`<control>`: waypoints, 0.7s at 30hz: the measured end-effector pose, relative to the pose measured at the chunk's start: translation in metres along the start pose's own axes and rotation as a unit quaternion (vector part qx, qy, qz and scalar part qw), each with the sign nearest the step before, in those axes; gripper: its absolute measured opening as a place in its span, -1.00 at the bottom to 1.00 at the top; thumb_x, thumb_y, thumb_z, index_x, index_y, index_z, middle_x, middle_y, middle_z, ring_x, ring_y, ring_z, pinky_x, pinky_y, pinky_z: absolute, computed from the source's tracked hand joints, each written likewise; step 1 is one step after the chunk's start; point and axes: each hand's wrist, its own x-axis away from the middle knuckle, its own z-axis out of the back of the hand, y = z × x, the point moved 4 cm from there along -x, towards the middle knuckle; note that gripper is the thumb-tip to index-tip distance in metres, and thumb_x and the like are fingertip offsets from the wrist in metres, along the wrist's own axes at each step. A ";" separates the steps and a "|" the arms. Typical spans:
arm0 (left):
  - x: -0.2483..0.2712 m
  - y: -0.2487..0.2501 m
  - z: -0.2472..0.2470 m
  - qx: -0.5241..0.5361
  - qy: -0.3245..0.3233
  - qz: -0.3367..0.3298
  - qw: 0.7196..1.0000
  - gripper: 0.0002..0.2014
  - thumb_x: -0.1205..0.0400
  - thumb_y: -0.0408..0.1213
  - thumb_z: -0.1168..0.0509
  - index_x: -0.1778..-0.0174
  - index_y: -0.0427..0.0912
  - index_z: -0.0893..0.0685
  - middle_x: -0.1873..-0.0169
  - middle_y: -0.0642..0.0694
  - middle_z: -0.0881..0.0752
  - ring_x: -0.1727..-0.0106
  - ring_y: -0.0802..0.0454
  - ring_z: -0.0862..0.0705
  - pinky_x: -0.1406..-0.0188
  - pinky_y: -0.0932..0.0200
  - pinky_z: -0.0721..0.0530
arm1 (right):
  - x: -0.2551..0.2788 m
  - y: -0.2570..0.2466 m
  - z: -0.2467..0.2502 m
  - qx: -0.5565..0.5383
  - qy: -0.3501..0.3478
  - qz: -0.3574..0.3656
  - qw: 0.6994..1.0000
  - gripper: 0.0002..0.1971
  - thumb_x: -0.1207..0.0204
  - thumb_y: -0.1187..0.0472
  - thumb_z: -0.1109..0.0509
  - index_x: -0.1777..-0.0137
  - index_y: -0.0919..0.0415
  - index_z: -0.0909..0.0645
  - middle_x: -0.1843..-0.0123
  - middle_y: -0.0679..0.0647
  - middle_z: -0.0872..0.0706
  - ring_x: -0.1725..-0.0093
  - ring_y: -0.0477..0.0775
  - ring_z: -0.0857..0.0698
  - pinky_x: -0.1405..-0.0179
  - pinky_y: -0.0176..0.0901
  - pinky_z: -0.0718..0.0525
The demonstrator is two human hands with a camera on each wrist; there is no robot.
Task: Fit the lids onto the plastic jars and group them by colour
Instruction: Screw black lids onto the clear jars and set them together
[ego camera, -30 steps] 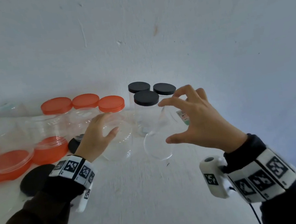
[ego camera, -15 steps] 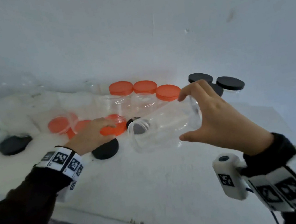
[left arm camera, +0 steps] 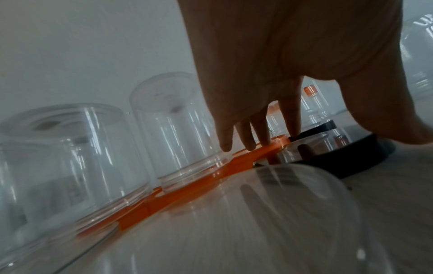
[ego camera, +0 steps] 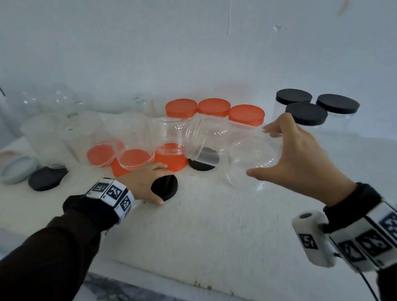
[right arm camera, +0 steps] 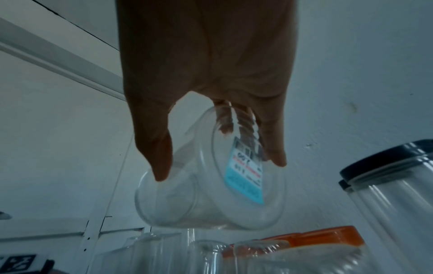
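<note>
A person stands at a white counter [ego camera: 202, 225], partway through the job. Three orange-lidded jars [ego camera: 215, 112] and three black-lidded jars [ego camera: 306, 116] stand capped in separate groups by the wall. Several clear jars [ego camera: 131, 144] remain uncapped, upturned over loose orange lids. The right hand [ego camera: 302, 159] grips an open clear jar [ego camera: 243, 157] on its side, clear of the counter. The left hand [ego camera: 143, 180] rests with spread fingers on a loose black lid [ego camera: 165, 187]. Only the right wrist view shows the held jar's blue label [right arm camera: 246, 178].
</note>
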 end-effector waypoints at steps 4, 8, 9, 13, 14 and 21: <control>0.000 -0.004 -0.007 0.007 -0.030 0.004 1.000 -0.14 -0.50 -0.09 -0.43 -0.63 0.02 -0.05 -0.63 -0.01 0.07 -0.62 0.00 0.03 -0.57 0.01 -0.05 | 0.003 0.003 -0.003 -0.005 0.011 -0.015 1.000 -0.25 -0.09 0.21 -0.66 -0.23 0.16 -0.31 -0.14 -0.01 -0.33 -0.19 0.07 -0.44 -0.01 -0.37 -0.35; 0.003 -0.008 -0.016 0.000 -0.057 0.019 0.998 -0.19 -0.57 -0.04 -0.34 -0.61 0.16 0.04 -0.63 0.05 0.21 -0.64 -0.01 0.12 -0.57 -0.12 -0.13 | 0.007 0.005 -0.006 0.007 -0.008 -0.036 0.999 -0.08 -0.11 0.14 -0.66 -0.48 0.06 -0.29 -0.17 -0.01 -0.23 -0.25 0.10 -0.40 -0.13 -0.27 -0.35; 0.005 -0.005 -0.016 -0.006 -0.058 0.013 0.998 -0.21 -0.58 -0.06 -0.33 -0.61 0.18 0.03 -0.63 0.05 0.21 -0.64 -0.02 0.11 -0.56 -0.12 -0.16 | 0.008 0.005 -0.006 0.010 -0.006 -0.041 0.999 -0.08 -0.11 0.11 -0.67 -0.48 0.05 -0.31 -0.17 -0.02 -0.24 -0.26 0.08 -0.41 -0.12 -0.27 -0.35; 0.007 0.006 -0.016 0.005 -0.054 -0.019 0.998 -0.25 -0.58 -0.19 -0.35 -0.61 0.10 -0.08 -0.63 0.01 0.06 -0.62 -0.04 0.03 -0.52 -0.04 -0.12 | 0.011 0.007 -0.006 0.023 0.001 -0.059 0.998 -0.06 -0.07 -0.08 -0.66 -0.47 0.06 -0.34 -0.20 -0.06 -0.39 -0.17 -0.02 -0.52 -0.06 -0.23 -0.41; 0.006 0.006 -0.016 0.008 -0.052 -0.022 0.998 -0.24 -0.55 -0.17 -0.37 -0.60 0.11 -0.10 -0.63 0.02 0.01 -0.61 -0.03 -0.01 -0.52 -0.04 -0.12 | 0.013 0.009 -0.007 0.021 0.001 -0.063 0.998 -0.06 -0.07 -0.11 -0.65 -0.47 0.07 -0.34 -0.19 -0.09 -0.40 -0.15 -0.04 -0.52 -0.04 -0.23 -0.41; 0.003 0.022 -0.001 0.018 0.001 -0.067 0.998 -0.29 -0.52 -0.09 -0.41 -0.55 0.16 -0.24 -0.54 0.08 -0.21 -0.49 0.02 -0.19 -0.49 0.07 -0.17 | 0.028 0.027 -0.012 -0.011 -0.015 -0.085 0.996 -0.08 -0.08 0.02 -0.68 -0.45 0.12 -0.35 -0.18 -0.10 -0.41 -0.14 -0.05 -0.48 -0.12 -0.24 -0.44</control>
